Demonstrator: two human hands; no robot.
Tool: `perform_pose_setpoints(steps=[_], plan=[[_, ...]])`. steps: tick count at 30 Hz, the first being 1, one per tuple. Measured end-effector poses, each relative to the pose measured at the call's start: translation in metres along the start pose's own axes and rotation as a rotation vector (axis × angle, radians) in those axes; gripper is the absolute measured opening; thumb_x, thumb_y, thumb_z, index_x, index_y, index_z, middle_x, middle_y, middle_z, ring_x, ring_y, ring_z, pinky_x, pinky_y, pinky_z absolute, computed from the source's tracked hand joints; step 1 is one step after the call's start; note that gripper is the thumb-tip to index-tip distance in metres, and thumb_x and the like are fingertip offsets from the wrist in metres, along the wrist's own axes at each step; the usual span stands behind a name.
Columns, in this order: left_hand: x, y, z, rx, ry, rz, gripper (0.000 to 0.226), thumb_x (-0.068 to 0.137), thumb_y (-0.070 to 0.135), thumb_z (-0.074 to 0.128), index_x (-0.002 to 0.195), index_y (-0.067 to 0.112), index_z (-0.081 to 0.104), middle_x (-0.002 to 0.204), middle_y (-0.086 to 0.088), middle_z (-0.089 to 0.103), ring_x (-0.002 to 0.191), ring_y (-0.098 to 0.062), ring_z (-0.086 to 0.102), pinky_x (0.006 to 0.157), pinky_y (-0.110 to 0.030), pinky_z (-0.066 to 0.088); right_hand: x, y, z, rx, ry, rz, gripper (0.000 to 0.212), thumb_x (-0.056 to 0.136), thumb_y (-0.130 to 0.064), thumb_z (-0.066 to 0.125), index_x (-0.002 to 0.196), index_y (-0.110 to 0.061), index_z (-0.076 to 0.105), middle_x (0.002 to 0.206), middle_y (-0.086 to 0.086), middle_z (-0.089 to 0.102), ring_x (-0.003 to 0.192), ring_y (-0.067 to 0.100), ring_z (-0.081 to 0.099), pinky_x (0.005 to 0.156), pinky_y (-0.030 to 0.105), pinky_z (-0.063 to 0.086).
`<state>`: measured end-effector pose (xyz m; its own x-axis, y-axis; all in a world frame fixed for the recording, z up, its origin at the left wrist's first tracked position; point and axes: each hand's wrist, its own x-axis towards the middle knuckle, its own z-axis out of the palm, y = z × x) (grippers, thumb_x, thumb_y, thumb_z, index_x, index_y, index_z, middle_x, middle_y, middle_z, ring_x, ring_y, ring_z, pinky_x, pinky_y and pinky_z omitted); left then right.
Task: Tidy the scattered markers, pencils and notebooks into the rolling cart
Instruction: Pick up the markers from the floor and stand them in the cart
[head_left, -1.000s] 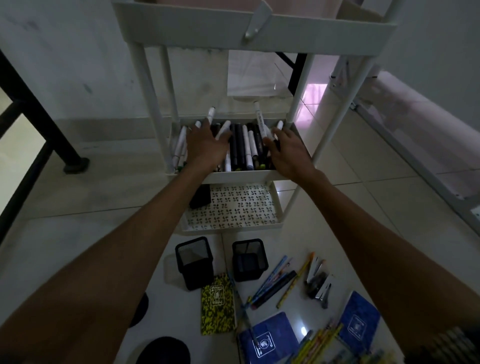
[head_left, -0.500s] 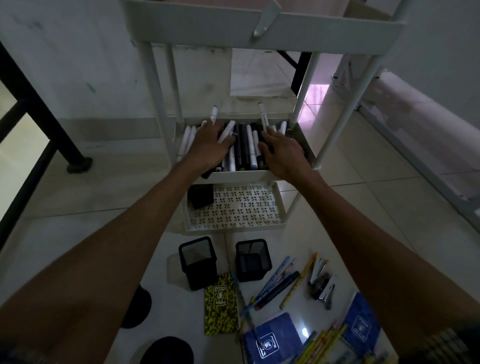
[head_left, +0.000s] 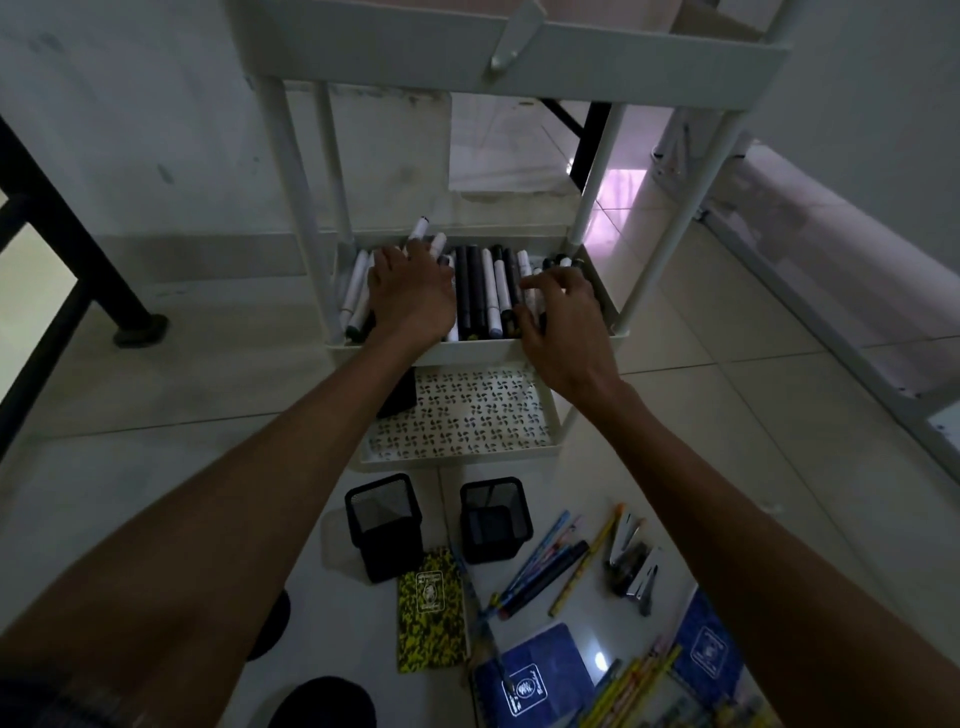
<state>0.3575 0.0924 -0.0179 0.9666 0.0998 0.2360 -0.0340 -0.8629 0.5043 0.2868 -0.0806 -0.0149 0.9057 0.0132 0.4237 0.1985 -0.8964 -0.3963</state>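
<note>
In the cart (head_left: 467, 351), markers (head_left: 491, 296) now flatter.

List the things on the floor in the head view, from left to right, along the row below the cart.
Left mesh cup → yellow notebook → right mesh cup → pens → clips.
</note>
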Motion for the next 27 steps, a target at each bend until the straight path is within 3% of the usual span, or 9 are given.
perform_pose_setpoints(steps=[2, 5, 11, 15, 19, 22, 27], plan=[[0.004, 0.006, 0.003, -0.019, 0.022, -0.052, 0.051, 0.100, 0.039, 0.038, 0.144, 0.015, 0.035, 0.147, -0.016, 0.038, 0.136, -0.033, 0.032, 0.114, -0.043, 0.024, 0.000, -0.001, 0.004, -0.020, -0.034, 0.036, 0.039, 0.098, -0.034, 0.049, 0.131, -0.015, 0.055, 0.141, 0.012, 0.045, 0.130, 0.027, 0.043, 0.109, 0.043, 0.039], [0.006, 0.010, 0.004, -0.012, -0.007, -0.074, 0.052, 0.101, 0.040, 0.033, 0.147, 0.017, 0.031, 0.156, -0.015, 0.024, 0.142, -0.034, 0.025, 0.116, -0.046, 0.024, 0.001, -0.003, 0.006, -0.059, -0.051, 0.066, 0.044, 0.099, -0.038, 0.045, 0.136, -0.016, 0.052, 0.147, 0.012, 0.043, 0.136, 0.028, 0.040, 0.114, 0.045, 0.033], [-0.002, -0.012, 0.001, 0.053, -0.119, 0.076, 0.060, 0.100, 0.043, 0.022, 0.154, 0.017, 0.016, 0.163, -0.004, 0.009, 0.148, -0.027, 0.010, 0.122, -0.040, 0.008, -0.001, -0.004, 0.004, -0.097, -0.108, 0.049, 0.051, 0.102, -0.045, 0.034, 0.146, -0.019, 0.040, 0.157, 0.011, 0.030, 0.145, 0.028, 0.028, 0.118, 0.043, 0.017], [-0.007, -0.010, -0.006, 0.145, -0.141, 0.027, 0.056, 0.102, 0.031, 0.025, 0.153, 0.012, 0.016, 0.160, -0.018, 0.011, 0.147, -0.034, 0.011, 0.121, -0.044, 0.008, 0.002, -0.005, 0.005, -0.133, -0.137, 0.072, 0.055, 0.102, -0.049, 0.028, 0.147, -0.017, 0.038, 0.156, 0.012, 0.031, 0.145, 0.027, 0.028, 0.118, 0.044, 0.017], [-0.019, 0.023, -0.021, 0.097, -0.155, -0.128, 0.062, 0.104, 0.039, 0.021, 0.154, 0.005, 0.005, 0.157, -0.029, -0.002, 0.147, -0.040, -0.005, 0.120, -0.048, -0.001, 0.007, -0.003, 0.001, -0.154, -0.280, 0.032, 0.067, 0.100, -0.059, 0.014, 0.152, -0.018, 0.026, 0.161, 0.010, 0.020, 0.150, 0.024, 0.013, 0.120, 0.047, 0.006], [-0.040, 0.033, -0.024, 0.087, -0.048, 0.068, 0.062, 0.103, 0.039, 0.022, 0.154, 0.007, 0.007, 0.158, -0.028, -0.004, 0.147, -0.039, -0.007, 0.121, -0.047, 0.000, -0.005, -0.002, -0.011, -0.008, -0.198, 0.015, 0.062, 0.103, -0.052, 0.017, 0.154, -0.017, 0.023, 0.162, 0.010, 0.015, 0.151, 0.023, 0.007, 0.122, 0.041, 0.005], [-0.088, 0.050, -0.018, -0.021, 0.041, 0.311, 0.059, 0.100, 0.038, 0.034, 0.150, 0.009, 0.027, 0.158, -0.021, 0.018, 0.148, -0.034, 0.009, 0.121, -0.043, 0.012, -0.057, 0.008, -0.032, 0.096, -0.027, -0.083, 0.055, 0.105, -0.043, 0.029, 0.150, -0.012, 0.034, 0.160, 0.010, 0.025, 0.149, 0.021, 0.017, 0.122, 0.039, 0.017]])
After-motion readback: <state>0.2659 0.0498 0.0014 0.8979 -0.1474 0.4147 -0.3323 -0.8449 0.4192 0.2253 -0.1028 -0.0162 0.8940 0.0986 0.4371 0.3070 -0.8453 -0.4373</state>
